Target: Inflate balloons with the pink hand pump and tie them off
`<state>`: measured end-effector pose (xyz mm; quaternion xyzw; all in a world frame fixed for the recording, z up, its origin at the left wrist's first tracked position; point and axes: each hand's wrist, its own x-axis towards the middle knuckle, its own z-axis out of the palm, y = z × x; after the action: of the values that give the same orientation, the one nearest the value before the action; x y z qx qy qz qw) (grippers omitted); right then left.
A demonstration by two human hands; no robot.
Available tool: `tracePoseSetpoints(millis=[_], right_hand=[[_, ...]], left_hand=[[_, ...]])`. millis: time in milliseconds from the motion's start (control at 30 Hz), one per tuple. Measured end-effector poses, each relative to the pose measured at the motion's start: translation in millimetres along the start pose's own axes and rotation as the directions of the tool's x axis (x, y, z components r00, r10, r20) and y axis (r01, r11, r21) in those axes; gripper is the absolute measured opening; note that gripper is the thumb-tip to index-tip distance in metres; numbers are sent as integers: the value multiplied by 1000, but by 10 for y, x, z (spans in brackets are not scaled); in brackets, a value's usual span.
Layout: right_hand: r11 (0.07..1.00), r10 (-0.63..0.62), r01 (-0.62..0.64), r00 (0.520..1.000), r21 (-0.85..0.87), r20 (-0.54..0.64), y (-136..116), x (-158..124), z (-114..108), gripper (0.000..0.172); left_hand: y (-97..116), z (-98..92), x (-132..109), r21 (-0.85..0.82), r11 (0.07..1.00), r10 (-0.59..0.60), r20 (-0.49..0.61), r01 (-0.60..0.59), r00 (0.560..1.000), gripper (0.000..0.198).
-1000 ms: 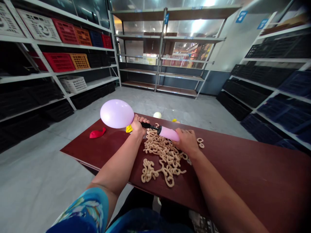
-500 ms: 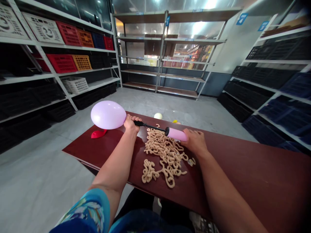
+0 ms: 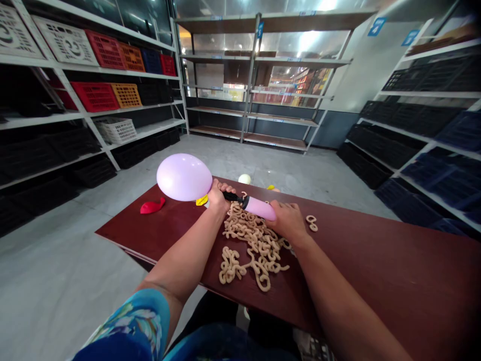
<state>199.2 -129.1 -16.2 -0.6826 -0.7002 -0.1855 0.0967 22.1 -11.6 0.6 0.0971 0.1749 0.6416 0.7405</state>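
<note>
A partly inflated light purple balloon (image 3: 184, 176) stands out to the left of my left hand (image 3: 219, 195). That hand is closed round the balloon's neck, where it meets the black end of a hand balloon pump (image 3: 259, 208). My right hand (image 3: 289, 219) is wrapped round the far end of the pump's pink barrel. Little of the black rod shows between the hands. Below them, a heap of tan, twisted, rope-like pieces (image 3: 255, 235) lies on the dark red table (image 3: 376, 260). A flat red balloon (image 3: 152, 205) and a yellow one (image 3: 202, 200), partly hidden by my left hand, lie at the left.
One tan looped piece (image 3: 311, 223) lies apart, right of my right hand. Beyond the table's far edge a pale round balloon (image 3: 244, 179) and something yellow (image 3: 270, 187) show. Shelves with crates (image 3: 95, 96) stand left; dark crates (image 3: 406, 120) fill racks at right.
My left hand and the purple balloon have moved right, and my right hand slightly left, so the pump is shorter. The yellow balloon and the lone looped piece have come into view.
</note>
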Motion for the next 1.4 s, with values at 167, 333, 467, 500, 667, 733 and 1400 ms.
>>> tracePoseSetpoints(millis=[167, 333, 467, 500, 667, 733, 1400], right_hand=[[999, 13, -14, 1000, 48, 26, -4, 12, 1, 28], [999, 47, -48, 998, 19, 51, 223, -17, 2, 25], [997, 75, -74, 993, -13, 89, 422, -76, 5, 26], [996, 86, -84, 992, -22, 97, 445, -87, 5, 26], [996, 79, -74, 992, -54, 94, 360, -84, -7, 27], [998, 48, -45, 997, -46, 68, 272, -64, -15, 27], [997, 80, -79, 996, -14, 49, 394, -60, 35, 26]], left_hand=[[-2, 44, -11, 34, 999, -11, -6, 11, 1000, 34], [250, -13, 111, 35, 994, 109, -28, -108, 994, 31], [432, -100, 208, 25, 987, 159, -62, -158, 985, 33], [447, -111, 215, 20, 986, 166, -64, -165, 984, 34], [332, -85, 150, -3, 990, 139, -9, -139, 990, 36], [233, -58, 97, -13, 993, 115, 6, -115, 993, 36], [385, -98, 198, 5, 990, 140, -56, -140, 989, 33]])
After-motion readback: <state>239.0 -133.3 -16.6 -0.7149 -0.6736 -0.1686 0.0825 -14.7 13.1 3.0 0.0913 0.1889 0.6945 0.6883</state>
